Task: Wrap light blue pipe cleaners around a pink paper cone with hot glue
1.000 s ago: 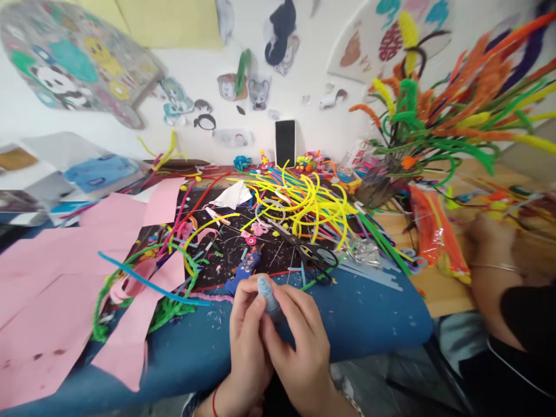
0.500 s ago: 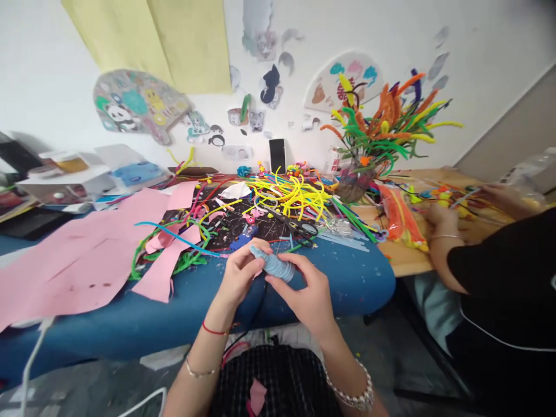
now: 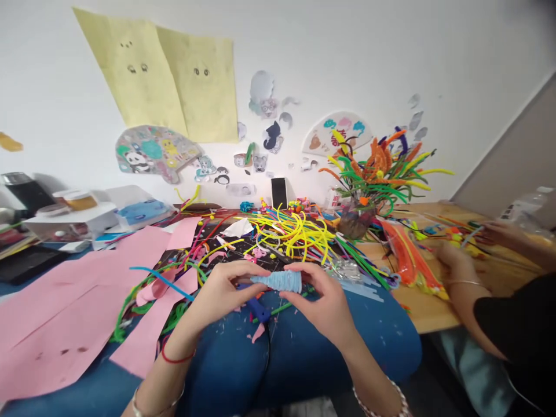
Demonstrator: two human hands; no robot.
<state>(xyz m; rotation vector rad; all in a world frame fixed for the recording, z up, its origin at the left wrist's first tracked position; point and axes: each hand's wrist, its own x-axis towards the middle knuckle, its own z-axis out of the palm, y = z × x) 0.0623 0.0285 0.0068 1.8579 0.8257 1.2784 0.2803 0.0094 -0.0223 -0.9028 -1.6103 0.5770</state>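
A light blue coil of wound pipe cleaner [image 3: 284,281], tapered to a narrow tip on the left, lies sideways between my two hands above the table edge. My left hand [image 3: 232,286] pinches the narrow end between thumb and fingers. At the wide end, my right hand [image 3: 324,298] grips the coil with thumb and forefinger. Just beneath, a blue tool handle [image 3: 259,311] with a black cord rests on the blue table cover [image 3: 304,353]; part of it is hidden by my left hand. A small pink scrap [image 3: 258,332] lies beside the handle.
Yellow pipe cleaners [image 3: 299,231] are heaped behind my hands. Pink sheets [image 3: 82,301] cover the left side. A jar [image 3: 357,220] of colourful pipe cleaners stands at the back right, near an orange packet [image 3: 406,255]. Another person's hand [image 3: 454,266] works at the right.
My view has tilted up. The coil has turned from slanted to nearly level, and my left hand has moved out to its narrow tip. The blue tool below is more exposed.
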